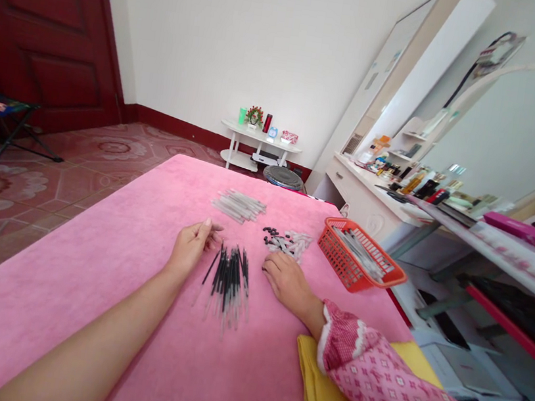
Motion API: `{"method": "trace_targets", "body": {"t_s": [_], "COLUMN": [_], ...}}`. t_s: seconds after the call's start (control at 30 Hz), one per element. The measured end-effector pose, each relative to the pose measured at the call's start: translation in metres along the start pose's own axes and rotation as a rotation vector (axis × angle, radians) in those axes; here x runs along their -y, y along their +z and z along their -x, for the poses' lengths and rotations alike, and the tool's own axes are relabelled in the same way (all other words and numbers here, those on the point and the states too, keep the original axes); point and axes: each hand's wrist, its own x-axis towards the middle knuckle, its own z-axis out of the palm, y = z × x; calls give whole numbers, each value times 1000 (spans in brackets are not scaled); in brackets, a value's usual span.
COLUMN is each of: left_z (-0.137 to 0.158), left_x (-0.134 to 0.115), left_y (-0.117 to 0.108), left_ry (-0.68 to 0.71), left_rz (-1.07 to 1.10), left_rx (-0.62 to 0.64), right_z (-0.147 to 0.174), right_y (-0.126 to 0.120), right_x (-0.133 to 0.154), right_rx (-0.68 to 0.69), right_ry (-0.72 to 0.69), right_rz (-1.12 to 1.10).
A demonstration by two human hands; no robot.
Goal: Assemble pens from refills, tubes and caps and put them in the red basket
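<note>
My left hand [190, 246] is over the pink cloth with its fingers curled and thumb on top; what lies in it, if anything, I cannot make out. Just right of it is a bundle of slender black sticks with clear ends [230, 275], like pen parts. My right hand [286, 279] rests palm down, fingers bent together, with a tiny dark bit at the fingertips. Small black and whitish caps [298, 239] lie scattered just beyond it. Farther back sits a pile of pale translucent sticks [239, 206].
An orange plastic basket [348, 265] of pale sticks stands at the table's right. Folded yellow cloth [315, 393] lies under my right sleeve. Beyond the pink-covered table [89, 262] are a round stool [283, 177], a white shelf [261, 134] and a dresser with bottles [369, 185].
</note>
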Motion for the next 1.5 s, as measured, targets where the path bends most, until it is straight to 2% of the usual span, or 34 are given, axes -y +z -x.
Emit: {"method": "trace_targets", "body": {"t_s": [0.33, 0.63, 1.5], "left_z": [0, 0, -1], "left_x": [0, 0, 2], "left_y": [1, 2, 3], "left_ry": [0, -13, -15], "left_rz": [-17, -19, -36], "left_rx": [18, 27, 46], "right_z": [2, 2, 1], "right_y": [-1, 6, 3], "right_x": [3, -4, -1], "right_rx": [-100, -175, -180], "right_ry": [98, 244, 255], "right_rz": [-99, -62, -96]}}
